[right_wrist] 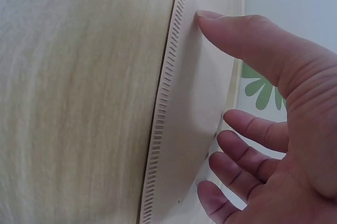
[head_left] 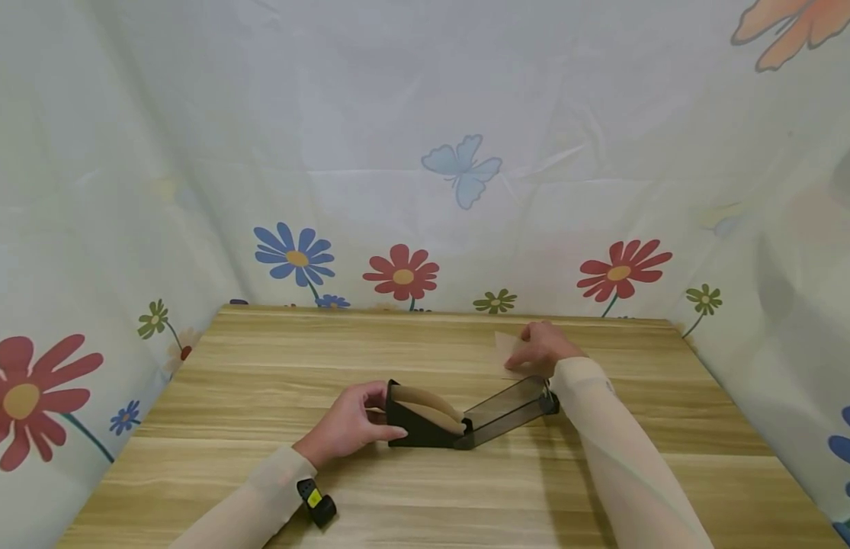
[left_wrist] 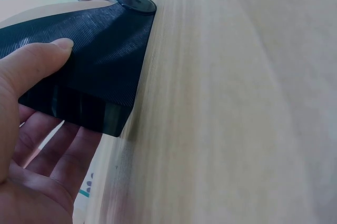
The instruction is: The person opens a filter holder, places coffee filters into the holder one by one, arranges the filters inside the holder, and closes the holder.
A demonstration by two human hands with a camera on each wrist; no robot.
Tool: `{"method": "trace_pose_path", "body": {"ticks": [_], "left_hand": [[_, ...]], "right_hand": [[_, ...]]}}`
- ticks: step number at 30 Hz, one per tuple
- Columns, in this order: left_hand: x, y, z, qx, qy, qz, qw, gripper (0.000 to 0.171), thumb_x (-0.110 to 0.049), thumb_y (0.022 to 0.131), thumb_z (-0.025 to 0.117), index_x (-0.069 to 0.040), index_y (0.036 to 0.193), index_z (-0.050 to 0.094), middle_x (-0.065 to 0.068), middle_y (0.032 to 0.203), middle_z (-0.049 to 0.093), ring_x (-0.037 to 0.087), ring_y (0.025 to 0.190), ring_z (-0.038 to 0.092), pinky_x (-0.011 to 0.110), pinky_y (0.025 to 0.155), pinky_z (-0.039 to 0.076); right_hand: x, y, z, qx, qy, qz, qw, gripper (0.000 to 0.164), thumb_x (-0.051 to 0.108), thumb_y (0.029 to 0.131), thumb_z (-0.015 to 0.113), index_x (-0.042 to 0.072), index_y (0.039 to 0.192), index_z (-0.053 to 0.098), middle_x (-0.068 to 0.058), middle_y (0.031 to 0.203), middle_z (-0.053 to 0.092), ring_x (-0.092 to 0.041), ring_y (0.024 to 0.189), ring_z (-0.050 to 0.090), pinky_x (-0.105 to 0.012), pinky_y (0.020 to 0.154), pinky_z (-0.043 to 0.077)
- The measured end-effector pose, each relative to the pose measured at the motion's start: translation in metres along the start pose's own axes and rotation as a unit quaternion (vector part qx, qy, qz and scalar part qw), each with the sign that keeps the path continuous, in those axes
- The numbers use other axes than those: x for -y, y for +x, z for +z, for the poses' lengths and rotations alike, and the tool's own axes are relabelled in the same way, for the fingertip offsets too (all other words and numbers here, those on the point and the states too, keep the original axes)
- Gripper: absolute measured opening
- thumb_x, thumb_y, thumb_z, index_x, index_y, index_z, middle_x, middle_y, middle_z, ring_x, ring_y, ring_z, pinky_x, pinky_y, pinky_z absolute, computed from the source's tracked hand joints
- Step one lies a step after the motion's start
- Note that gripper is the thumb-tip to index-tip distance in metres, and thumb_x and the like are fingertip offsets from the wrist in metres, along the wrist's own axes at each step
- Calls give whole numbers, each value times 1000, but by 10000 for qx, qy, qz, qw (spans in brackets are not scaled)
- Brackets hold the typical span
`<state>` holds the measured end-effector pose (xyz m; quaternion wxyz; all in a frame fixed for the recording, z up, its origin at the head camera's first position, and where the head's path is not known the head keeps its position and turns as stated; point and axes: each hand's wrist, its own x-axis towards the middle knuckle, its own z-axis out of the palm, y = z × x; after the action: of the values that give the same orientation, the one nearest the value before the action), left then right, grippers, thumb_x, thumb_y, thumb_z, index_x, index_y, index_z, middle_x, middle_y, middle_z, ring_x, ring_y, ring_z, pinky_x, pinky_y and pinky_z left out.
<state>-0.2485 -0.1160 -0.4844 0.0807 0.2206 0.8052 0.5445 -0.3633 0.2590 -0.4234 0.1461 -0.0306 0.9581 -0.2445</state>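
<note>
A floral cloth [head_left: 370, 114] is hanging beyond the far edge of the worktop [head_left: 438, 496]. Midway between the left and right edges, the left hand [head_left: 352, 423] is gripping a dark holder [head_left: 418, 431], its thumb pressing the near side. The work is looking partway along: papers [head_left: 431, 413] are sitting inside, while a loose paper [right_wrist: 184, 113] is lying outside, toward the far edge. The right hand [head_left: 544, 347] is touching it by thumb, fingers spreading wide. The clear lid [head_left: 510, 415], swung out, is standing partly between.

Cream sleeves [head_left: 633, 450], black-yellow wrist device [head_left: 322, 509]
</note>
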Motion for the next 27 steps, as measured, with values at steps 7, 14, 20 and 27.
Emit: {"method": "trace_pose_path", "body": {"ticks": [7, 14, 20, 27], "left_hand": [[0, 0, 0, 12, 28, 57, 10000, 33, -28, 80, 90, -13, 94, 64, 5, 102, 70, 16, 92, 70, 27, 76, 57], [2, 1, 0, 13, -2, 63, 10000, 33, -29, 79, 91, -14, 92, 64, 5, 101, 71, 17, 93, 71, 26, 76, 57], [2, 0, 0, 7, -100, 30, 9999, 33, -29, 78, 91, -17, 93, 64, 3, 102, 71, 18, 94, 71, 28, 77, 57], [1, 0, -1, -7, -43, 17, 10000, 32, -27, 79, 91, -15, 94, 65, 4, 103, 71, 17, 95, 71, 26, 78, 57]], "right_hand": [[-2, 4, 2, 3, 18, 49, 10000, 84, 37, 77, 89, -10, 137, 53, -30, 140, 56, -41, 123, 57, -56, 105, 48], [-20, 20, 13, -92, -16, 29, 10000, 81, 40, 78, 89, -6, 135, 55, -26, 137, 59, -36, 117, 59, -53, 98, 52], [-31, 29, 19, -153, 32, 66, 9999, 80, 43, 77, 89, -1, 134, 54, -21, 131, 61, -33, 109, 60, -46, 86, 55], [-19, 18, 17, -187, 387, 191, 9989, 84, 36, 75, 92, 3, 137, 46, -20, 126, 58, -32, 102, 55, -43, 85, 51]]}}
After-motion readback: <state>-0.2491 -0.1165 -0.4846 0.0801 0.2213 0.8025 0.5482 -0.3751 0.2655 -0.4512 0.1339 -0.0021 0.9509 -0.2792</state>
